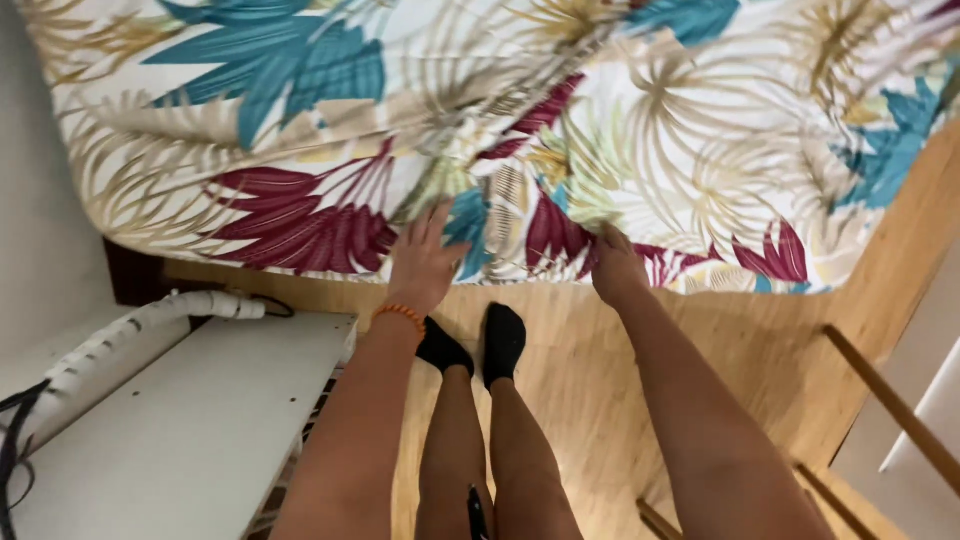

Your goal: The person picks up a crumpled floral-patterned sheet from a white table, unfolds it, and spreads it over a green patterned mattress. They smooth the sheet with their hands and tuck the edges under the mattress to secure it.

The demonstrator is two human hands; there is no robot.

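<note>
At the far left stands a white flat-topped appliance (190, 420) with a white wrapped hose (110, 345) running along its back and a black cable (12, 450) trailing off its corner; none of that is in my hands.

Next comes my left hand (425, 262), an orange bead bracelet (400, 313) at its wrist. Its fingers are spread and laid flat against the hanging edge of the white bedsheet printed with teal, maroon and tan palm leaves (300, 130), right where the cloth drops over the side of the bed. My feet in short black socks (475, 345) stand on the pale wooden floor (570, 380) just below.

My right hand (615, 262) is at the same edge, a little further along; it looks curled down onto the hem, though I cannot tell whether it pinches the cloth or only presses it (the fingers are mostly hidden against the print).

As I judge it, the sheet already covers the whole top of the bed in view, but a ridge of gathered folds (500, 110) runs up from between my hands, so smoothing and settling this near edge is still undone. At the far right, a wooden frame rail (890, 400) leans near the wall.
</note>
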